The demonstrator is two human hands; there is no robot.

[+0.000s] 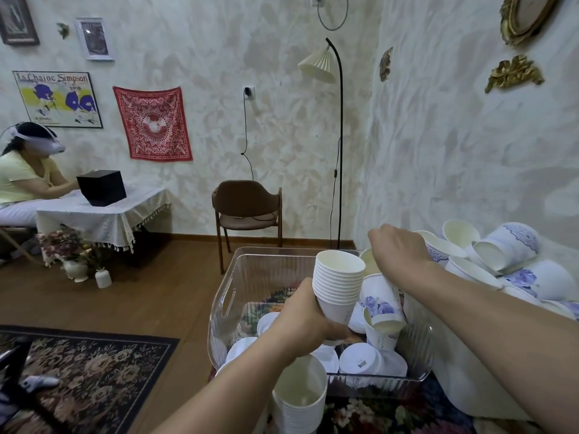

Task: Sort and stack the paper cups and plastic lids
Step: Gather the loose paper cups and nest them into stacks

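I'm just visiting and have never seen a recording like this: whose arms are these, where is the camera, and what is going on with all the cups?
No machine here: a person wears the camera on their head, so you look down along their own arms. The left hand grips a stack of plain white cups above a clear plastic bin. White lids lie inside the bin. The right hand reaches to a heap of loose cups on the right; what its fingers hold is hidden. Another cup stack stands nearer the camera.

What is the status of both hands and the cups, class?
Left hand grips nested stack of white paper cups over clear plastic bin. Right hand reaching into loose blue-flowered cup pile, grip hidden. White plastic lids in bin. Nothing blocking.
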